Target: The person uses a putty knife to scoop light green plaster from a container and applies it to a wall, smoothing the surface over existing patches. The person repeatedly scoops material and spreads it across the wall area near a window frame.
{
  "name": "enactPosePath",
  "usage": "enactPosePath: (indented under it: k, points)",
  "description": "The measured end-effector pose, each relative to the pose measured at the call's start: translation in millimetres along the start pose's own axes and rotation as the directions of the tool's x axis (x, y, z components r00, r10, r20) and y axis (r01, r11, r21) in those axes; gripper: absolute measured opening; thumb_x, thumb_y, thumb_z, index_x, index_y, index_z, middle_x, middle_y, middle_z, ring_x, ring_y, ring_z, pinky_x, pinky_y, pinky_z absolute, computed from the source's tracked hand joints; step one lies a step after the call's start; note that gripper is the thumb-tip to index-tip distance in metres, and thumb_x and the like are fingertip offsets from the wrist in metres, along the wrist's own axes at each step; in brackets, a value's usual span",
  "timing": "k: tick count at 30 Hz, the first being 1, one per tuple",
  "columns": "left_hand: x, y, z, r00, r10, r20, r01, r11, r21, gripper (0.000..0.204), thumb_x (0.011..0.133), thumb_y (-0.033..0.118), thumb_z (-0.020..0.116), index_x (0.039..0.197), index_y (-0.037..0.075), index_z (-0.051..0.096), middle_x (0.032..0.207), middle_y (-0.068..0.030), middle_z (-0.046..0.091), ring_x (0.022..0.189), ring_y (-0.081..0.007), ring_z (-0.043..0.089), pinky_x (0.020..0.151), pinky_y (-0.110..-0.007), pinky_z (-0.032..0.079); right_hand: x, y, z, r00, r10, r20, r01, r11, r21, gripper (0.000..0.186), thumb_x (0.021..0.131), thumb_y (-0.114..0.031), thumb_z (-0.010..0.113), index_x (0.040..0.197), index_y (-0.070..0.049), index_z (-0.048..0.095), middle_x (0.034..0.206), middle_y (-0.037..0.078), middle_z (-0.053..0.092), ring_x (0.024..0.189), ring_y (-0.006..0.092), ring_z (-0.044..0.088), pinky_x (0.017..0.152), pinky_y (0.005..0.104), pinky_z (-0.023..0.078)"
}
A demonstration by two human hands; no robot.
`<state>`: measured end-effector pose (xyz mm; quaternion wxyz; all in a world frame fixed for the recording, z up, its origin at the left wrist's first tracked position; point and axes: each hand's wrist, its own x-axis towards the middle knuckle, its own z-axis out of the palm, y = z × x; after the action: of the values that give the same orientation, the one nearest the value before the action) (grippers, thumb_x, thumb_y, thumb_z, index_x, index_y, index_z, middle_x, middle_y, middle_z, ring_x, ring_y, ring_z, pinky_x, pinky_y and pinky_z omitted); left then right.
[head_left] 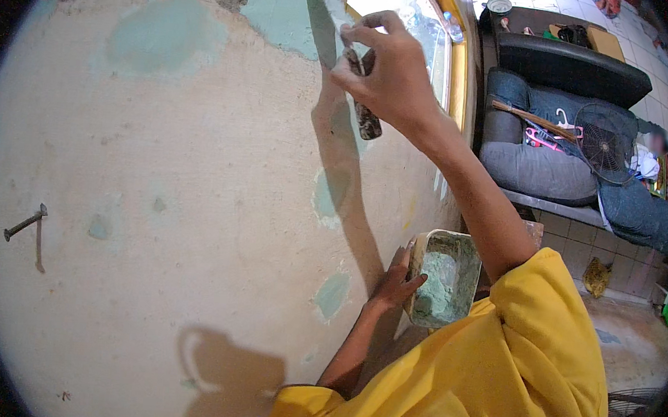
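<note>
My right hand [396, 68] is raised to the upper part of the wall [221, 152], closed around a putty knife with a dark, stained handle [368, 123]. Its blade end is up by the window frame, at a pale green putty patch [279, 12]; exactly where it touches is hard to make out. Lower down, my left hand [399, 283] grips a rectangular tub [466, 275] close to the wall, thumb over its rim. Light green putty [435, 287] lies inside the tub.
Several more green patches [163, 34] mark the wall. A large nail [25, 222] sticks out at left. At upper right is a yellow-framed window [459, 69]. Beyond stands a dark sofa [541, 174] with a fan [606, 144], hangers and a broom on it.
</note>
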<state>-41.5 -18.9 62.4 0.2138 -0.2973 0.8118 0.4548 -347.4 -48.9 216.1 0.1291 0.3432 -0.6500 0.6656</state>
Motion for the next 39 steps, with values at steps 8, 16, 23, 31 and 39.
enactPosePath:
  k: [8,16,23,31,39]
  points:
    - [-3.4,2.7,-7.2,0.984,-0.143,0.109,0.142,0.990,0.019,0.099,0.079,0.057,0.053,0.146,0.007,0.000,0.136,-0.0313,0.035,0.127,-0.0422,0.035,0.105,-0.042,0.027,-64.5,-46.7,-4.9,0.976,0.044,0.213,-0.090,0.974,0.210,0.047,0.065,-0.007,0.071,0.108,0.000,0.054,0.111,0.020,0.044,0.080,0.0379,0.060,0.070,0.0422,0.052]
    - [-6.2,-5.7,1.0,0.999,0.026,-0.046,-0.022,0.996,0.089,0.098,0.079,0.057,0.053,0.146,0.010,0.000,0.135,-0.0310,0.037,0.126,-0.0420,0.036,0.105,-0.043,0.027,-33.2,-32.4,-28.3,0.993,0.091,0.080,-0.104,0.976,0.189,0.041,0.065,-0.003,0.071,0.103,0.000,0.059,0.101,0.018,0.050,0.076,0.0332,0.061,0.067,0.0380,0.052]
    - [-5.3,-3.0,1.1,0.999,-0.033,-0.025,0.036,0.990,0.138,0.098,0.078,0.059,0.052,0.146,0.013,-0.001,0.135,-0.0303,0.037,0.125,-0.0441,0.037,0.105,-0.042,0.029,-61.0,-18.7,3.3,0.979,0.046,0.199,-0.082,0.981,0.174,0.048,0.066,-0.005,0.071,0.111,-0.001,0.054,0.110,0.019,0.045,0.080,0.0372,0.061,0.070,0.0407,0.053]
    - [-5.1,5.1,-5.6,0.994,-0.098,0.049,0.096,0.995,0.038,0.097,0.079,0.058,0.052,0.146,0.015,-0.003,0.138,-0.0301,0.033,0.126,-0.0457,0.035,0.105,-0.045,0.027,-61.8,-10.9,-17.6,0.997,0.039,0.066,-0.047,0.993,0.113,0.046,0.066,0.000,0.072,0.111,-0.002,0.061,0.104,0.011,0.052,0.065,0.0160,0.063,0.056,0.0270,0.051]
    - [0.0,-6.2,2.1,1.000,0.011,0.012,-0.012,0.998,0.059,0.095,0.081,0.050,0.056,0.145,0.005,0.001,0.145,-0.0273,0.020,0.136,-0.0397,0.019,0.111,-0.040,0.017,-2.6,-2.9,15.9,0.998,-0.041,0.041,0.039,0.998,0.043,0.048,0.067,-0.005,0.074,0.112,-0.001,0.058,0.107,0.015,0.051,0.076,0.0221,0.064,0.066,0.0296,0.055]
